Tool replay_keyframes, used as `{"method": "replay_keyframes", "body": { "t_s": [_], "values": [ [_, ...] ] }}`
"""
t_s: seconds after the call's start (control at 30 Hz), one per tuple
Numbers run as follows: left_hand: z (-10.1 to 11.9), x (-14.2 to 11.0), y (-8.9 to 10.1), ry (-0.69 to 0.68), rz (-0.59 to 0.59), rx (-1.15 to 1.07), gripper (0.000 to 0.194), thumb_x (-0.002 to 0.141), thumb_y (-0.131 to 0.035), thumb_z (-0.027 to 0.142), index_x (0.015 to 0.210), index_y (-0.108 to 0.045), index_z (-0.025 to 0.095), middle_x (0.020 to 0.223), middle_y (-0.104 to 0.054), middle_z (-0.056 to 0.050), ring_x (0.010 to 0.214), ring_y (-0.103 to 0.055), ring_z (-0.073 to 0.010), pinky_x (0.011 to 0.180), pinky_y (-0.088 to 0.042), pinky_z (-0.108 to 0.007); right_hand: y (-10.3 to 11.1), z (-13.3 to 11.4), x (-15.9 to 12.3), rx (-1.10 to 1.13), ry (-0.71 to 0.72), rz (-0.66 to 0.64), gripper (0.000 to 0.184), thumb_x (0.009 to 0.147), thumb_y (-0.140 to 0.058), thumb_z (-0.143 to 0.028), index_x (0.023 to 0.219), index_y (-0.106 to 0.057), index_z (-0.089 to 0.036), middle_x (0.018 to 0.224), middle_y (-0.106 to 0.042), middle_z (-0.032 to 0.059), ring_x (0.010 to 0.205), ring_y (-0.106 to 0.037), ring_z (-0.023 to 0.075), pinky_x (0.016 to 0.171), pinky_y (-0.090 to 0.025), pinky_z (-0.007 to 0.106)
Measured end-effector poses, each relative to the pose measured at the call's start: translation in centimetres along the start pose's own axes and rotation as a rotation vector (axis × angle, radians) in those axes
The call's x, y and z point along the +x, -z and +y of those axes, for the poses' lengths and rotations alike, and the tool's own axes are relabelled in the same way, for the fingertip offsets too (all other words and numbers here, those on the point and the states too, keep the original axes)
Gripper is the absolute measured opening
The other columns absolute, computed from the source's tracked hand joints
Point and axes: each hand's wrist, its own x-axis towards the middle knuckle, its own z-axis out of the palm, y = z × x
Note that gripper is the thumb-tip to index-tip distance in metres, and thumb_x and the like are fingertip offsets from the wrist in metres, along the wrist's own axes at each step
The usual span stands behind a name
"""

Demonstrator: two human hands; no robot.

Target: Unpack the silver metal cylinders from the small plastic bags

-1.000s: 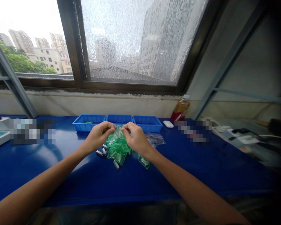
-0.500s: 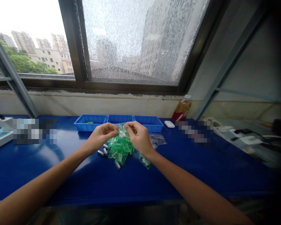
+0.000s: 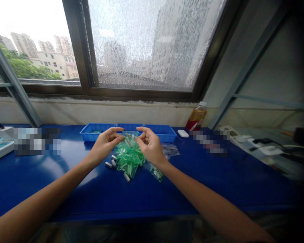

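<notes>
Between my two hands hangs a small clear plastic bag, with some small pale pieces inside it. My left hand pinches its left edge with the thumb and fingers. On the other side, my right hand pinches the right edge. Below the bag is a pile of green plastic bags holding small parts. Several short metallic grey pieces lie beside the pile, to its left and front. Another small bag of parts rests under my right wrist, and clear bags lie farther right.
Three blue trays stand in a row behind my hands; the left one holds some green pieces. A white case and a drink bottle are at the back right. Power strips with plugs sit at both sides of the blue table.
My hands have moved slightly apart, the left one outward to the left, so the top of the clear bag now shows stretched between them. The pile and trays stay put.
</notes>
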Motion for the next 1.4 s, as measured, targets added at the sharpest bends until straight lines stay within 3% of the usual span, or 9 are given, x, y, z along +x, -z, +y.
{"method": "replay_keyframes", "body": {
  "t_s": [0.23,0.4,0.57,0.73,0.83,0.97,1.03,1.17,1.4],
  "values": [
    [-0.2,0.0,-0.1,0.036,0.137,0.112,0.027,0.07,-0.067,0.033,0.089,-0.06,0.014,0.072,-0.06,0.0,0.064,-0.052,-0.0093,0.06,-0.04,-0.021,0.0,0.1,0.1,-0.031,-0.101,-0.008,0.009,0.077,-0.051,-0.024,0.08,-0.054,-0.016,0.064,-0.054,-0.0011,0.043,-0.047,0.0075,0.04,-0.036,0.02],
    [0.7,0.1,-0.4,0.492,-0.008,-0.365,0.049,0.077,-0.05,0.057,0.085,-0.062,0.009,0.076,-0.062,-0.009,0.063,-0.056,-0.0126,0.059,-0.047,-0.024,0.3,-0.2,-0.4,-0.315,0.312,-0.003,0.009,0.083,-0.045,-0.018,0.079,-0.053,-0.019,0.078,-0.056,0.0044,0.071,-0.057,0.015,0.065,-0.048,0.029],
    [1.0,-0.1,-0.4,0.419,-0.017,-0.556,0.03,0.077,-0.062,0.026,0.105,-0.056,0.016,0.09,-0.063,-0.007,0.076,-0.061,-0.0128,0.072,-0.051,-0.025,0.2,-0.8,-0.7,-0.46,0.506,-0.061,0.016,0.083,-0.041,-0.012,0.08,-0.055,-0.02,0.086,-0.056,0.0061,0.086,-0.056,0.0161,0.077,-0.048,0.031],
    [0.8,0.0,-0.1,0.375,-0.021,-0.555,0.028,0.069,-0.066,0.01,0.094,-0.057,0.018,0.086,-0.064,-0.003,0.075,-0.062,-0.0128,0.072,-0.053,-0.029,-0.2,-0.8,-0.9,-0.5,0.563,-0.196,0.013,0.083,-0.044,-0.015,0.083,-0.056,-0.016,0.099,-0.055,0.0099,0.094,-0.054,0.0169,0.085,-0.046,0.03],
    [1.1,0.9,1.2,0.274,0.04,-0.475,0.029,0.066,-0.068,0.015,0.093,-0.056,0.016,0.084,-0.063,-0.004,0.076,-0.063,-0.0151,0.073,-0.052,-0.033,-0.3,-0.8,-1.0,-0.54,0.542,-0.247,0.014,0.081,-0.05,-0.02,0.09,-0.058,-0.014,0.109,-0.052,0.0126,0.106,-0.05,0.0209,0.092,-0.042,0.033],
    [1.6,3.6,5.5,0.058,0.236,-0.148,0.04,0.061,-0.071,0.02,0.097,-0.056,0.016,0.066,-0.057,0.003,0.062,-0.059,-0.0104,0.064,-0.05,-0.026,-0.2,-0.6,-0.8,-0.562,0.486,-0.256,0.021,0.08,-0.052,-0.025,0.097,-0.058,-0.015,0.107,-0.051,0.012,0.106,-0.049,0.022,0.092,-0.042,0.036],
    [1.3,5.3,8.1,0.126,0.284,0.058,0.052,0.056,-0.072,0.018,0.104,-0.053,0.017,0.065,-0.057,0.003,0.059,-0.058,-0.0109,0.06,-0.049,-0.025,0.0,-0.3,-0.6,-0.564,0.46,-0.255,0.02,0.081,-0.052,-0.026,0.097,-0.058,-0.016,0.103,-0.052,0.0107,0.101,-0.05,0.0211,0.089,-0.043,0.037],
    [-0.2,8.1,11.1,0.401,0.125,0.438,0.041,0.053,-0.069,0.021,0.092,-0.059,0.015,0.063,-0.058,0.0,0.058,-0.057,-0.0138,0.055,-0.045,-0.024,0.4,0.2,0.0,-0.597,0.431,-0.25,0.019,0.082,-0.052,-0.027,0.095,-0.059,-0.016,0.097,-0.054,0.0097,0.095,-0.05,0.0208,0.086,-0.043,0.036],
    [-3.4,10.1,9.7,0.499,-0.007,0.641,0.019,0.05,-0.06,0.016,0.068,-0.059,0.017,0.048,-0.05,0.003,0.046,-0.047,-0.0127,0.043,-0.033,-0.022,1.1,0.2,0.5,-0.628,0.407,-0.254,0.019,0.083,-0.05,-0.025,0.096,-0.059,-0.016,0.092,-0.058,0.0084,0.092,-0.049,0.0204,0.085,-0.041,0.036]
  ]
}}
